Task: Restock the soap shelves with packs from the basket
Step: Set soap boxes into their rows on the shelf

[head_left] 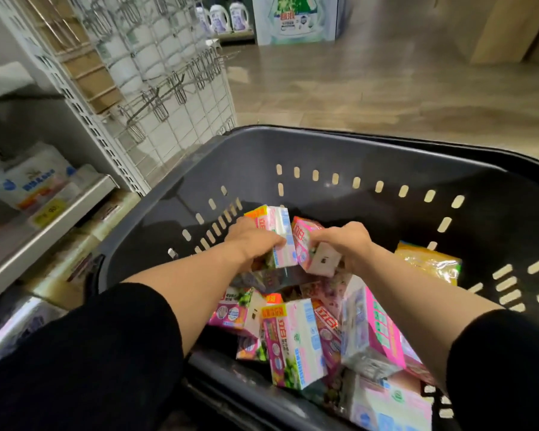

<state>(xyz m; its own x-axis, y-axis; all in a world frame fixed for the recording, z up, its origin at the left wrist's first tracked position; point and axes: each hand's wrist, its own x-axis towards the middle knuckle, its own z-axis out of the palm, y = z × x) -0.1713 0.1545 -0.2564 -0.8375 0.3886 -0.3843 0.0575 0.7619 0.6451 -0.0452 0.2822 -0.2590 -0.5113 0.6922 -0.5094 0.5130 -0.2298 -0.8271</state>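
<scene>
Two soap packs in my hands, both inside the basket (339, 150): left hand (251, 239) grips one pack (279, 234), right hand (346, 241) grips the other (308, 244). Their long axes run away from me, side by side, nearly touching between the hands. Loose packs (296, 343) lie heaped below and nearer me. Shelves (44, 225) stand to the left of the left hand, so that arm is nearer for stocking.

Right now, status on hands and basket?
Left hand grips a pink-and-white soap pack; right hand grips a second pink pack. Both inside the dark grey plastic basket, more packs underneath. Nothing blocking.
</scene>
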